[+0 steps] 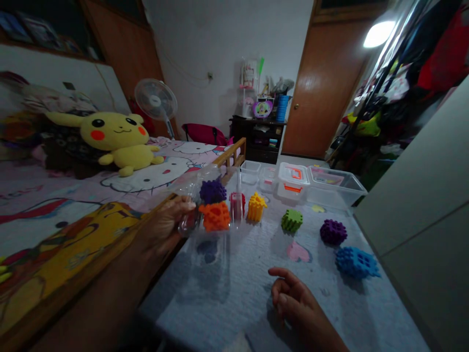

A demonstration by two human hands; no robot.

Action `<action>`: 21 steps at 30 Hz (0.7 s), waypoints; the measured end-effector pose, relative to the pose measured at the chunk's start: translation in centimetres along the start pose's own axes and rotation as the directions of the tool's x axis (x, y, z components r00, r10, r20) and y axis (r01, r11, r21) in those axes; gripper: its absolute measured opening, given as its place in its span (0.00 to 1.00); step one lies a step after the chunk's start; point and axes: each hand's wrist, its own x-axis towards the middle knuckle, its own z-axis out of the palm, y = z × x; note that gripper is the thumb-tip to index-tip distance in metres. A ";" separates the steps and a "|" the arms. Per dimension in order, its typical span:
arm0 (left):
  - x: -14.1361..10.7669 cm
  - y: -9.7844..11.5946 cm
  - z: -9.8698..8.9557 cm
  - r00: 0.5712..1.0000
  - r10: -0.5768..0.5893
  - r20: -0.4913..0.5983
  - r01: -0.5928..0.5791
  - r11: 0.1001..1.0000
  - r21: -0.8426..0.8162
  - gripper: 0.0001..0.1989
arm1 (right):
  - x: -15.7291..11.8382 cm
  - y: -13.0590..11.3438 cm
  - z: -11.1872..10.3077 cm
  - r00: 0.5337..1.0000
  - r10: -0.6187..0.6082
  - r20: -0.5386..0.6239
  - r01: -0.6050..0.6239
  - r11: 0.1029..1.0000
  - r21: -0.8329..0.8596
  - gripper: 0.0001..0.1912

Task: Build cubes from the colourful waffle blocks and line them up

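My left hand [166, 222] grips the edge of a clear plastic container [234, 183] above the left side of the table. An orange foam-like block [215, 216] and a dark purple one [213, 190] show at the container; whether they sit inside or behind it I cannot tell. Below it another clear plastic box [208, 283] rests on the cloth. My right hand [293, 300] hovers low over the table's front, index finger stretched, the others loosely curled, holding nothing. Beyond it are a yellow block [257, 207], a green block [292, 221], a purple block [333, 231] and a blue block [357, 262].
Along the table's far edge stand a lidded box with orange latches [292, 182], a large clear bin [333, 188] and smaller clear tubs [251, 171]. A red object [237, 203] lies near the yellow block. The bed's wooden rail [230, 155] borders the left, a white cabinet [421, 205] the right.
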 end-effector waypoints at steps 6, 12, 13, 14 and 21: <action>8.1 2.3 0.9 0.999 0.034 -0.004 -0.034 0.999 -0.031 0.09 | -0.1 0.4 -0.7 1.000 0.007 0.004 -0.007 1.000 0.002 0.22; 14.7 2.3 1.5 0.997 -0.063 -0.038 0.062 0.997 -0.035 0.12 | -0.1 0.5 -1.2 0.999 0.028 0.016 -0.027 0.999 -0.025 0.24; 15.5 2.1 1.6 0.997 -0.067 -0.043 0.066 0.997 -0.032 0.13 | 0.0 0.5 -1.2 0.999 0.037 0.020 -0.036 0.999 -0.032 0.25; 16.3 1.9 1.6 0.997 -0.068 -0.044 0.067 0.997 -0.029 0.13 | 0.0 0.5 -1.3 0.999 0.048 0.022 -0.047 0.998 -0.040 0.25; 21.3 -0.9 1.2 0.997 -0.055 -0.057 0.054 0.998 -0.032 0.11 | 0.1 0.8 -1.9 0.994 0.099 0.052 -0.098 0.995 -0.031 0.27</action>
